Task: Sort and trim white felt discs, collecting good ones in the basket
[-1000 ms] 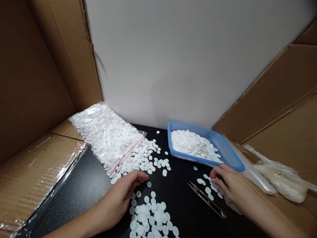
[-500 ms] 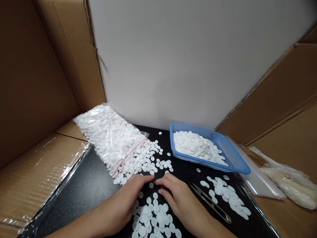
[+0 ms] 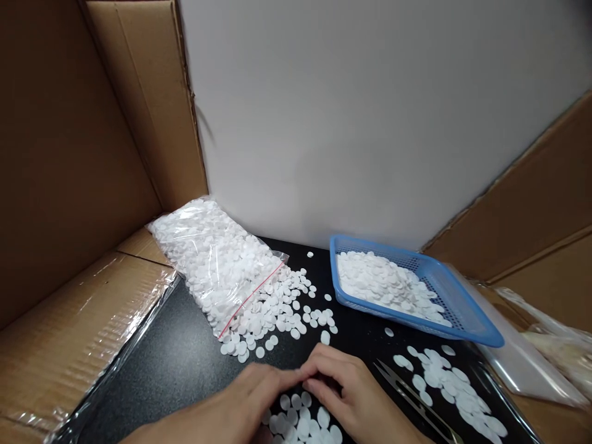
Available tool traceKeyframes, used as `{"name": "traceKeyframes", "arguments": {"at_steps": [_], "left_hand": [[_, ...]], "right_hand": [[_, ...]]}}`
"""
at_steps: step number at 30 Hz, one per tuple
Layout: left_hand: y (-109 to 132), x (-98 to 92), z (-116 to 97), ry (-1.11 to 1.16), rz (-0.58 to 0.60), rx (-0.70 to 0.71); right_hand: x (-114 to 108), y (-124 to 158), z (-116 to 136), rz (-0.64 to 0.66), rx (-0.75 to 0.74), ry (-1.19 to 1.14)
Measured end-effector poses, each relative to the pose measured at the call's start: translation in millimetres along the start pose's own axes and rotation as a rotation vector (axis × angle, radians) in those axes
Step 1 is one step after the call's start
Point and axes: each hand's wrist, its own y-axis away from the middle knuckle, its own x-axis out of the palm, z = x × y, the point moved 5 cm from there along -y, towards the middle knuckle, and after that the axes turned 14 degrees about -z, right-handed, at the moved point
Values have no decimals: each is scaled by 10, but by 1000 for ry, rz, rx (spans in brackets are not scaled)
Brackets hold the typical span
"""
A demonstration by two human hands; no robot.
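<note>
The left hand [image 3: 261, 388] and the right hand [image 3: 340, 377] are touching at their fingertips, low over the near heap [image 3: 305, 425] of white discs, which is lying on the dark table [image 3: 157, 345] between the wrists. The right thumb and forefinger are leaving only a narrow gap, and the left thumb is hiding from view; whether a disc is being pinched there I cannot tell, because the fingers are covering the place. A thin disc could be slipping away unseen, or two could be sticking together as one, since all are looking flat and alike. The snips [image 3: 416, 399] are lying just beside the right forearm, their tips pointing away from the person, so a careless wrist could be brushing the points (this is worrying me most). The right heap [image 3: 456, 388] is spreading beyond the snips, and a wide sweep could be scattering it. Loose discs [image 3: 282, 308] are lying before the bag [image 3: 213, 259]; a forward push could be mixing groups. The basket [image 3: 468, 314] is standing farther back, holding many discs.
</note>
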Motion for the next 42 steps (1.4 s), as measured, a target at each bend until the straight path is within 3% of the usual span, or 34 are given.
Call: {"name": "traceKeyframes", "arguments": {"at_steps": [4, 7, 13, 21, 26, 35, 42], "left_hand": [[-118, -414, 169, -378, -185, -48], [-164, -552, 322, -540, -193, -133], [-234, -387, 403, -541, -126, -159], [-341, -200, 425, -450, -117, -110], [-368, -46, 364, -393, -114, -52], [-345, -183, 365, -430, -156, -130], [-415, -21, 297, -380, -118, -87]], "right_hand": [[91, -169, 145, -44, -164, 67], [249, -293, 215, -76, -330, 167], [430, -418, 205, -50, -360, 320], [180, -281, 130, 72, -70, 239], [138, -266, 147, 32, -4, 295], [301, -453, 255, 43, 57, 209], [150, -411, 209, 14, 71, 176]]}}
